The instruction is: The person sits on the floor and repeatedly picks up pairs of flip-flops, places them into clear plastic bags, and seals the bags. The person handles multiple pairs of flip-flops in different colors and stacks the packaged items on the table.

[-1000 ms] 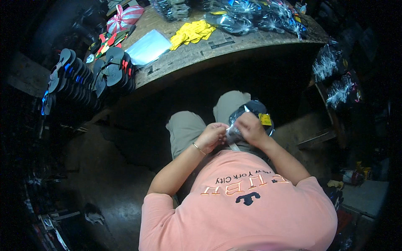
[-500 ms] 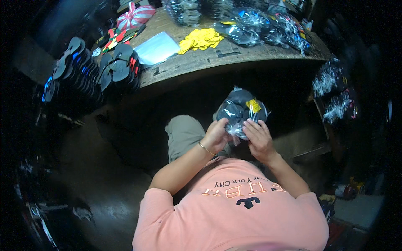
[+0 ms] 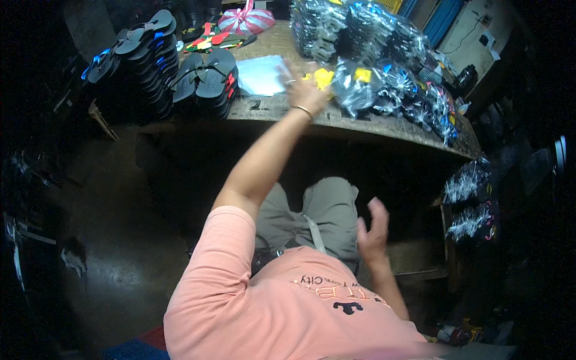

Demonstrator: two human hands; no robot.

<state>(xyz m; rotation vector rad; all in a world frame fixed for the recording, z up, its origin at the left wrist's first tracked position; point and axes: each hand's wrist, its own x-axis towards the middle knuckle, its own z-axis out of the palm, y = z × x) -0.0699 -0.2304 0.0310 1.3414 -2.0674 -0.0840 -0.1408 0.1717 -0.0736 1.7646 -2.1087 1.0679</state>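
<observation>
My left hand [image 3: 307,91] is stretched out over the table, between a stack of clear plastic bags [image 3: 259,75] and a pile of yellow tags [image 3: 323,78]; its fingers are smeared by motion. Right beside it lies a clear bag of dark flip-flops [image 3: 355,93] with a yellow tag inside. My right hand [image 3: 374,234] hangs above my right thigh, thumb and fingers apart, holding nothing. On the left of the table stand piled dark flip-flops, one stack with blue straps [image 3: 147,57] and a shorter one with red [image 3: 215,81].
Many bagged flip-flops [image 3: 366,36] are heaped at the back, with more bagged pairs [image 3: 414,96] toward the table's right. A red-and-white striped bag [image 3: 246,21] sits at the far edge, near loose coloured pieces [image 3: 216,41]. More bags [image 3: 468,204] stand lower at right.
The bagged flip-flops that both hands held over my lap now lie on the table. My left hand has reached forward; the right has let go and drawn back. The view has shifted.
</observation>
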